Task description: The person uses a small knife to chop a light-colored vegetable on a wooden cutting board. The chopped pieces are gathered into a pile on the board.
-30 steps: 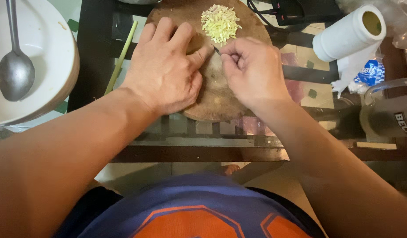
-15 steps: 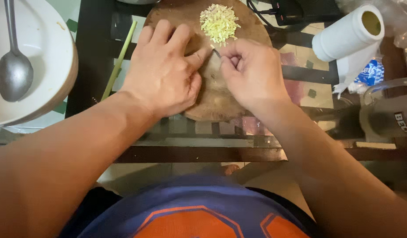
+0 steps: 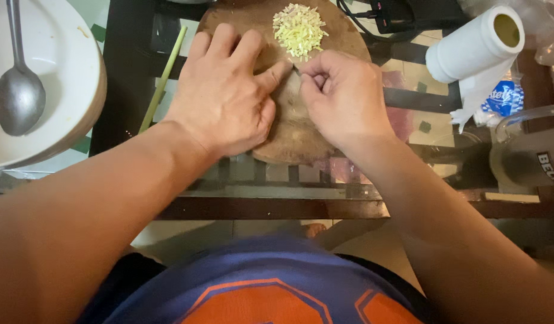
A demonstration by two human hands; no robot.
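My left hand (image 3: 226,96) lies palm down on a round wooden cutting board (image 3: 292,138), fingers spread and thumb stretched to the right. My right hand (image 3: 343,99) rests beside it on the board, fingers curled into a pinch that meets the left thumb tip. The pinch seems to close on something small and thin, mostly hidden. A pile of finely chopped pale yellow-green stalk (image 3: 299,30) sits on the board just beyond both hands. A long green stalk (image 3: 163,78) lies off the board, left of my left hand.
A white plate (image 3: 55,72) with a metal spoon (image 3: 19,90) sits at the left. At the right are a paper towel roll (image 3: 475,45), a blue packet (image 3: 505,99) and a glass mug (image 3: 529,150). A dark device with cables (image 3: 403,15) lies behind the board.
Both hands stay on the board in nearly the same pose. The right hand's pinch has shifted slightly against the left thumb.
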